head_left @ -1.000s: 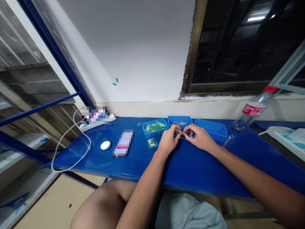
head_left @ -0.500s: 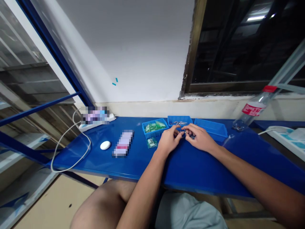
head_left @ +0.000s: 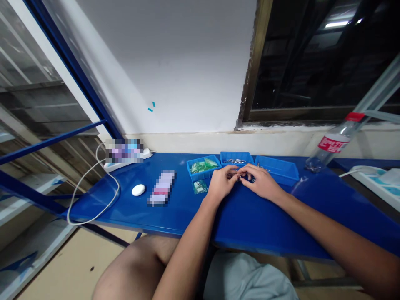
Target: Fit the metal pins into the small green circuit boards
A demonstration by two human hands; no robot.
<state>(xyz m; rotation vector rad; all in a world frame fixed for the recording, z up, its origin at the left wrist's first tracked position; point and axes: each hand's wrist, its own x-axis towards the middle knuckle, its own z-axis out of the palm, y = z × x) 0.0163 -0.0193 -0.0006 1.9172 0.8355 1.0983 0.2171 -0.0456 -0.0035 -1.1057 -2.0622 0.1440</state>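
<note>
Curling together, left hand (head_left: 222, 182) and right hand (head_left: 261, 179) have fingers (head_left: 233, 179) whose hold I cannot tell; a bin (head_left: 236, 154) of metal pieces (head_left: 236, 161) sits at twelve o'clock.

The left hand (head_left: 222, 182) and right hand (head_left: 261, 182) are bare; below both hands, a pale grey garment (head_left: 246, 277) is worn, softly folded.

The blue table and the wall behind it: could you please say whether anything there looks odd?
A greenish packet lies on the table beside the left hand, outside the blue bin holding similar ones. The wall looks ragged along the window frame.
</note>
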